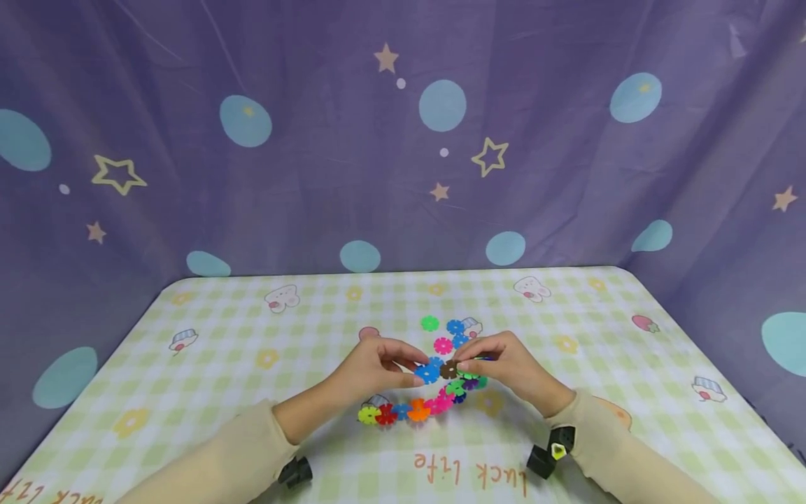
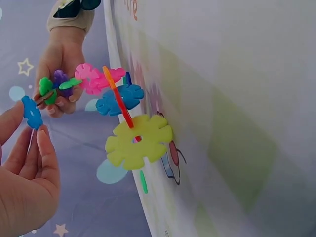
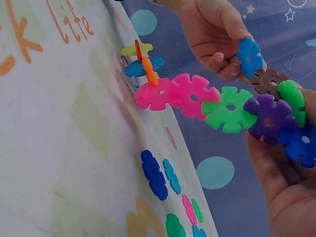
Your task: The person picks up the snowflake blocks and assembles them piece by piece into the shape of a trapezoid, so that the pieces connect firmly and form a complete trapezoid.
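Observation:
My left hand (image 1: 380, 365) pinches a light blue notched snowflake disc (image 3: 250, 58) between thumb and fingers. At its edge the disc meets a brown disc (image 3: 269, 81); whether their slots are joined I cannot tell. My right hand (image 1: 506, 365) grips the near end of a linked chain, around a green disc (image 3: 292, 102), a purple disc (image 3: 270, 118) and a dark blue disc (image 3: 301, 143). From there the chain curves down and left through pink discs (image 3: 193, 96), an orange disc (image 1: 418, 410), a blue one and a red disc (image 1: 386, 414) to a yellow disc (image 2: 139, 141).
Behind the hands, loose discs lie on the checked tablecloth (image 1: 220, 378): a green one (image 1: 430, 323), a pink one (image 1: 443, 345) and a blue one (image 1: 455, 327). The right wrist view also shows a loose dark blue disc (image 3: 154, 175). A purple curtain (image 1: 302, 175) hangs beyond the table.

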Demonstrator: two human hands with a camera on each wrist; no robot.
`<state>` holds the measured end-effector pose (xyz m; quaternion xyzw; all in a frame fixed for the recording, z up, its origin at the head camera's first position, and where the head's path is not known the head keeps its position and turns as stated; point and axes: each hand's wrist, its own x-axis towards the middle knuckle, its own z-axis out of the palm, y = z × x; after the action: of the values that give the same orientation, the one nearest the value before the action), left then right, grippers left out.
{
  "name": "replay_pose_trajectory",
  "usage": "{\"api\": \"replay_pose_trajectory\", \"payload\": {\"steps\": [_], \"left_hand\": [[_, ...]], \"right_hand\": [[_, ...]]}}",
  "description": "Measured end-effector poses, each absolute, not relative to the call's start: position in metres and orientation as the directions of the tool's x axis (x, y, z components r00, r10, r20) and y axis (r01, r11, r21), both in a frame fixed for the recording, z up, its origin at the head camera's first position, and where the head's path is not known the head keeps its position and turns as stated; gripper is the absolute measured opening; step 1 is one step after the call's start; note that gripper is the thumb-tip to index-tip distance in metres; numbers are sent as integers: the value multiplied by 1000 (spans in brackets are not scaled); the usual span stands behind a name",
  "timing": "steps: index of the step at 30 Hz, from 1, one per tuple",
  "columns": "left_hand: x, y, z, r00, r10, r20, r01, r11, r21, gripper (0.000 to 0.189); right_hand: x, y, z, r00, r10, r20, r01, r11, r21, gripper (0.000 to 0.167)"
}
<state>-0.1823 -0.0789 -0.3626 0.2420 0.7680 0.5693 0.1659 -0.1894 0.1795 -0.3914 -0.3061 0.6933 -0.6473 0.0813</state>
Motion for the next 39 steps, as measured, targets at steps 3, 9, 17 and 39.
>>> {"api": "replay_pose_trajectory", "payload": {"steps": [3,9,17,39], "left_hand": [[-182,-78,-363,-833,553,18,183,243,953,27],[-183,-78,-364,-837,546,26,186,238,953,25],[-183,-76,-363,-826,563,17,175,227,958,25],[-184,-75,-363,-804,592,51,267,283,921,29]], "right_hand": [[-189,180,-392,-800,-531,279,-316,-23,-948,11],[-189,179,-392,-802,-529,277,-319,-12,-948,10],[-188,180,-394,-795,-536,284,-320,-27,-947,11],[-188,177,-393,-826,-494,271,-321,18,-947,12]]}}
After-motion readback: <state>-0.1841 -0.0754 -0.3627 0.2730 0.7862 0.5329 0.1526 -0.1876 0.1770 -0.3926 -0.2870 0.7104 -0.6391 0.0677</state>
